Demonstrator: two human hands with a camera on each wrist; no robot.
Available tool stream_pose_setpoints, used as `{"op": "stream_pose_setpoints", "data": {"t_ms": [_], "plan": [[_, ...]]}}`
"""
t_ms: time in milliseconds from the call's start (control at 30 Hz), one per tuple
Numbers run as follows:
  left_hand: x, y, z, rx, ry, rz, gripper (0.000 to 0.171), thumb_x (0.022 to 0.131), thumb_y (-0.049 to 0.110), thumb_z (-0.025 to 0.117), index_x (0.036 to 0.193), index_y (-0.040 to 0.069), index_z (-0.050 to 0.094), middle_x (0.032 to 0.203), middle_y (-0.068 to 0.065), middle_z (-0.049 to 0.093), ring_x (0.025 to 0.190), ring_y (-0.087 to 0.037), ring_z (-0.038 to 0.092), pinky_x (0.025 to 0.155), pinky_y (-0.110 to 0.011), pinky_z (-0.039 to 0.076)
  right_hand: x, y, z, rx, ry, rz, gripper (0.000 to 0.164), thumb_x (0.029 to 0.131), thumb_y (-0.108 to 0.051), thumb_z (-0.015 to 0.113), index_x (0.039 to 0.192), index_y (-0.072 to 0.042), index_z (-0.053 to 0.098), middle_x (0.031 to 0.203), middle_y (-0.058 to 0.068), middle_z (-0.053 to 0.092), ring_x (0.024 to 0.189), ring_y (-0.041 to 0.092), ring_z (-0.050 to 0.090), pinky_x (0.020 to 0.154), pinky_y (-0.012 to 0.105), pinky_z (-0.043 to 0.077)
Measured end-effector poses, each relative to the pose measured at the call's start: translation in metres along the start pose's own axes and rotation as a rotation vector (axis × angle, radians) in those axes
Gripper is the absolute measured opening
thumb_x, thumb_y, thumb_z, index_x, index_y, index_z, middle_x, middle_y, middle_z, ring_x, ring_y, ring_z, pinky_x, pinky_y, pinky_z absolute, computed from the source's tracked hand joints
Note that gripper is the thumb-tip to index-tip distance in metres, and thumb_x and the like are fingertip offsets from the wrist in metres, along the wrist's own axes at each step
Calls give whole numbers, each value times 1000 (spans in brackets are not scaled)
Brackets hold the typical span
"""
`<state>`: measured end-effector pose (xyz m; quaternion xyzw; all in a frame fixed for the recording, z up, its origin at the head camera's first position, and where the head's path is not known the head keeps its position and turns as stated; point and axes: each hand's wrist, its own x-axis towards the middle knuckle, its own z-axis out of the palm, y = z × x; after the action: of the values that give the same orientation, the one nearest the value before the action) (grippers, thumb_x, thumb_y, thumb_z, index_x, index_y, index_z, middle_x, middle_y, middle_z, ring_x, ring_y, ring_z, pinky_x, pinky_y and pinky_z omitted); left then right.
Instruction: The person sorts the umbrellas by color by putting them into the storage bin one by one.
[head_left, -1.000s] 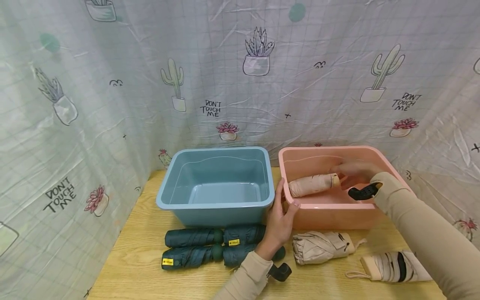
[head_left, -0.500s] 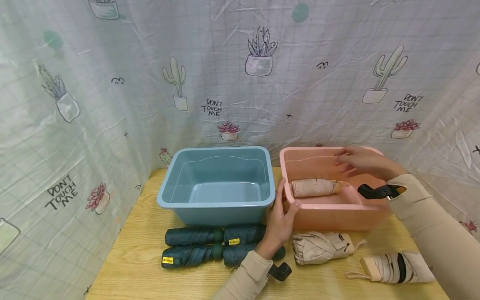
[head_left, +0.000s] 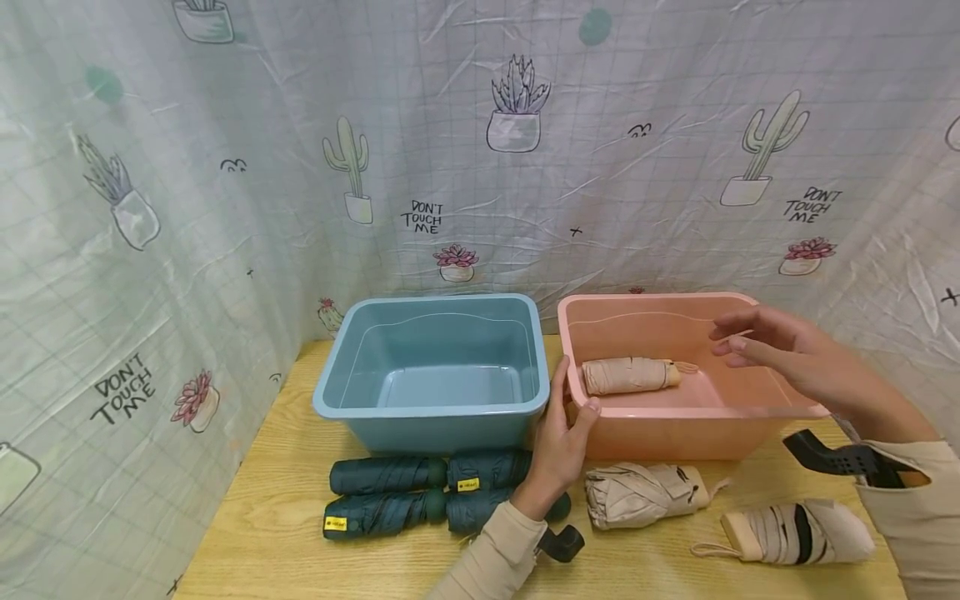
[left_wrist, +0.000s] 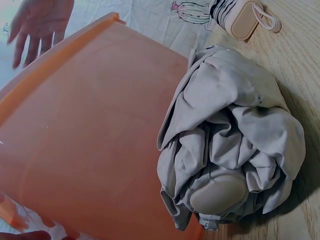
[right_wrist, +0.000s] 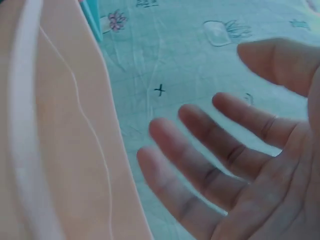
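My left hand [head_left: 561,442] holds the front left corner of a pink plastic bin [head_left: 675,433], its thumb at the front rim and its fingers along the left side. Inside that bin lies one folded beige umbrella [head_left: 628,376], handle and wrist loop pointing right. Over the bin's right rim hovers my right hand [head_left: 787,354], fingers loosely spread with nothing in them; its bare palm [right_wrist: 270,200] shows in the right wrist view. In front of the bin, a beige umbrella [left_wrist: 230,130] lies bundled, with a third beige umbrella [head_left: 802,533] further right.
A blue bin [head_left: 442,429] stands left of the pink one. Several dark green folded umbrellas [head_left: 382,512] lie in two rows before it, some partly behind the left forearm. A printed curtain [head_left: 465,167] hangs behind the wooden table [head_left: 262,517].
My right hand has lifted away from the beige umbrella in the pink bin and moved right, up to the rim. The left hand stays at the corner.
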<state>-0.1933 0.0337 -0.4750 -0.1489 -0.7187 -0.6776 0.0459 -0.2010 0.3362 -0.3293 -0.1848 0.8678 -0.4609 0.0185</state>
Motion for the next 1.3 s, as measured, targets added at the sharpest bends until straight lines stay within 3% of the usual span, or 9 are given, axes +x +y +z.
{"op": "stream_pose_setpoints", "data": {"t_ms": [233,433,600,733,900,967,1167,1300], "plan": [[0,1,2,16,10,-13,71,101,49,55,162,44,18,165,8,31,144,-16,44,117,-48,40,-51,7,11,-47,139,3,35,106,-2,48,141,-5,53,128,-9,67,108,2,68,86,12,52],[1,0,2,1,0,18,72,102,45,55,163,41,16,166,6,31,145,-23,45,115,-53,41,-83,28,29,174,147,-180,39,102,16,40,139,10,49,123,3,69,105,10,70,85,18,55],[1,1,1,-2,-6,14,72,102,44,55,163,41,17,165,6,32,145,-24,45,116,-51,40,-105,53,50,216,118,-132,38,103,15,38,139,9,49,121,0,69,102,12,70,82,22,57],[0,1,0,-10,-13,8,72,102,45,55,163,40,17,165,5,33,144,-22,46,116,-51,40,-112,71,66,144,80,-38,33,105,8,41,136,4,53,118,-13,70,100,7,69,81,21,57],[0,2,-2,8,-7,-3,72,101,46,56,162,42,18,162,-1,39,142,-22,48,114,-52,41,-109,83,88,-51,123,95,26,104,-4,54,129,3,60,114,-27,66,98,-5,66,76,19,55],[0,2,-2,14,-5,-5,72,101,46,57,162,43,18,159,-2,43,139,-21,51,112,-52,44,-106,86,96,-133,151,115,25,103,-8,59,126,1,62,112,-22,67,97,-8,63,73,20,54],[-1,4,-3,35,0,-11,72,101,46,57,162,44,18,158,1,44,138,-19,52,112,-54,44,-99,91,114,-263,173,96,23,97,-7,67,118,1,66,109,13,70,90,-12,57,69,23,54],[-1,4,-2,46,8,-14,73,101,40,58,162,44,19,160,0,42,140,-19,49,114,-55,41,-95,92,119,-257,112,106,24,97,-8,68,118,2,66,110,15,71,88,-11,58,68,24,53]]}}
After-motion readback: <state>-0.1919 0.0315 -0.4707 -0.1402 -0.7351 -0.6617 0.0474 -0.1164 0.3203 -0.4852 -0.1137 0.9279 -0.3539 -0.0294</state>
